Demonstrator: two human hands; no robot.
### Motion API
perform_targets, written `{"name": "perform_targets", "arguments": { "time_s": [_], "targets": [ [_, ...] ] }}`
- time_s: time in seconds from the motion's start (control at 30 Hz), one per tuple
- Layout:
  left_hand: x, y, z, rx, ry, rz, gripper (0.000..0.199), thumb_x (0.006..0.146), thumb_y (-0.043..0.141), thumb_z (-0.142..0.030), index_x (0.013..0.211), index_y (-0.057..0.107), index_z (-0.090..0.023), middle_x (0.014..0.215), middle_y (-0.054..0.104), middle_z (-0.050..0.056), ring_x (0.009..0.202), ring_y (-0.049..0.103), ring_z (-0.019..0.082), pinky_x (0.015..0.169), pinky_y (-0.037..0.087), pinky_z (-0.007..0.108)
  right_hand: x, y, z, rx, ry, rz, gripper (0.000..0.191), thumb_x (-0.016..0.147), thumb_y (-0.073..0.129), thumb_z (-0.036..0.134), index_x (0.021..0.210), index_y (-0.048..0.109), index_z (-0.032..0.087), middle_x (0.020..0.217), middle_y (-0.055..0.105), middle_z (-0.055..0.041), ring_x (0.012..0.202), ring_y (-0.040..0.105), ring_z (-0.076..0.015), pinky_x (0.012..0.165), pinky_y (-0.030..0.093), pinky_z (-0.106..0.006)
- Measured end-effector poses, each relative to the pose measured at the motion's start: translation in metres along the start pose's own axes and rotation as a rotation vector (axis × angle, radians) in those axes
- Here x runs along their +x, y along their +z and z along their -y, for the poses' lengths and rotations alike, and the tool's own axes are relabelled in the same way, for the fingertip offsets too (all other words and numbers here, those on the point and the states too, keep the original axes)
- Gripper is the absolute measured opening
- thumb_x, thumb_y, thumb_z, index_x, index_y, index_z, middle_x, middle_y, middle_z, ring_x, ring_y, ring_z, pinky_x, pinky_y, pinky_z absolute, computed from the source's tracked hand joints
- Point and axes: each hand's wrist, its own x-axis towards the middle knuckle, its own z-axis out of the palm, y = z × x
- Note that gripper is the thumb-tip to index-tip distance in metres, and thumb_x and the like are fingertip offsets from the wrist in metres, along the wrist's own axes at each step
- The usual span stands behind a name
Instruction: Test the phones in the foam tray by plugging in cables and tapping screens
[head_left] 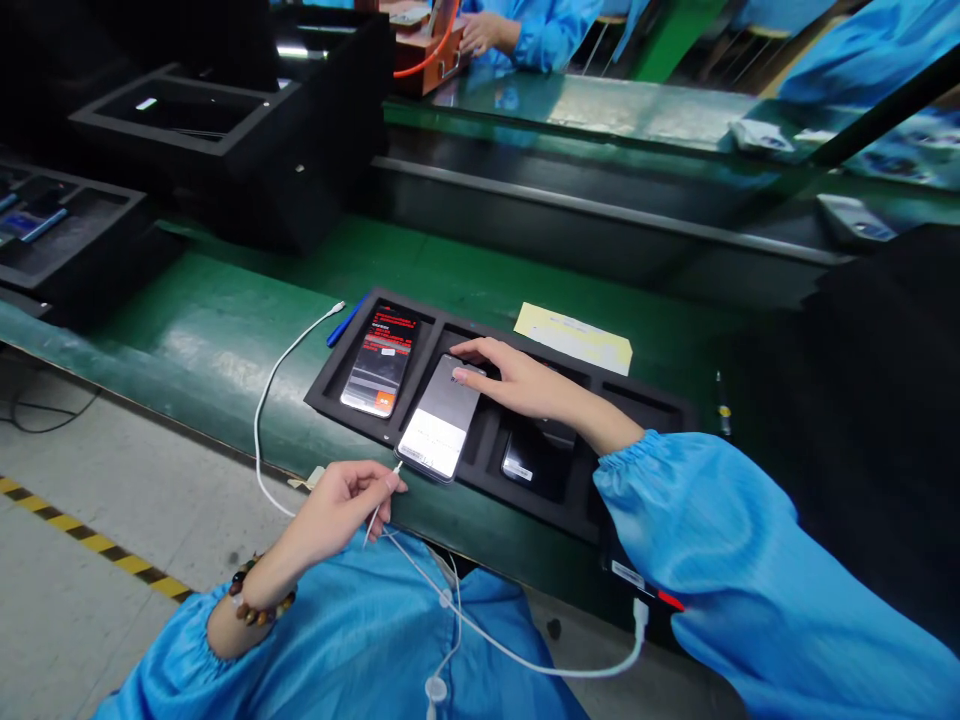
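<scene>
A smartphone (437,425) with a lit grey-and-white screen lies slanted across a compartment of the black foam tray (360,425), its lower end over the tray's front edge. My right hand (517,378) is closed on its upper end, thumb on the glass and fingers at the top edge. Just below the phone's bottom edge, my left hand (349,505) pinches a thin white cable (373,522), its tip close to the phone; whether they touch I cannot tell. In the left compartment sits a phone (380,360) showing red text. A dark phone (536,455) lies right of the middle.
A loose white cable (259,430) curls on the green bench (217,320). A yellow paper (574,337), blue pen (346,322) and small pen-like tool (722,405) surround the tray. Black boxes (300,170) stand back left. A co-worker's hand (484,33) shows across the line.
</scene>
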Motion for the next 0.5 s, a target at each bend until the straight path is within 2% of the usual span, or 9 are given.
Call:
{"name": "perform_targets", "arguments": {
  "time_s": [0.13, 0.33, 0.4, 0.5],
  "targets": [
    [0.006, 0.004, 0.001, -0.111, -0.008, -0.003, 0.073, 0.075, 0.092, -0.083, 0.088, 0.073, -0.014, 0.062, 0.064, 0.001, 0.048, 0.055, 0.013, 0.047, 0.044, 0.023, 0.005, 0.001, -0.005, 0.052, -0.007, -0.004, 0.047, 0.106, 0.068, 0.052, 0.145, 0.071, 0.025, 0.147, 0.073, -0.0126, 0.136, 0.069, -0.0319, 0.124, 0.053, -0.058],
    [0.009, 0.011, -0.006, -0.329, -0.106, -0.043, 0.077, 0.054, 0.108, -0.073, 0.086, 0.075, -0.012, 0.061, 0.061, -0.002, 0.048, 0.051, 0.009, 0.047, 0.041, 0.020, 0.011, -0.002, -0.004, 0.041, 0.037, 0.031, 0.052, 0.112, 0.061, 0.050, 0.155, 0.066, 0.022, 0.151, 0.071, -0.0141, 0.138, 0.069, -0.0310, 0.128, 0.049, -0.059],
    [0.010, 0.014, -0.008, -0.317, -0.099, -0.073, 0.079, 0.050, 0.109, -0.073, 0.086, 0.076, -0.012, 0.061, 0.061, -0.001, 0.048, 0.051, 0.008, 0.048, 0.042, 0.020, 0.012, -0.003, 0.001, 0.029, 0.056, 0.036, 0.053, 0.113, 0.059, 0.050, 0.158, 0.065, 0.023, 0.151, 0.071, -0.0131, 0.141, 0.067, -0.0310, 0.131, 0.045, -0.061],
    [0.011, 0.015, -0.011, -0.184, -0.085, -0.113, 0.086, 0.048, 0.103, -0.085, 0.088, 0.078, -0.013, 0.066, 0.068, 0.003, 0.051, 0.057, 0.012, 0.052, 0.048, 0.024, 0.007, -0.009, 0.012, 0.094, 0.062, 0.065, 0.054, 0.114, 0.059, 0.050, 0.161, 0.061, 0.025, 0.151, 0.072, -0.0110, 0.143, 0.067, -0.0298, 0.132, 0.045, -0.058]
  ]
}}
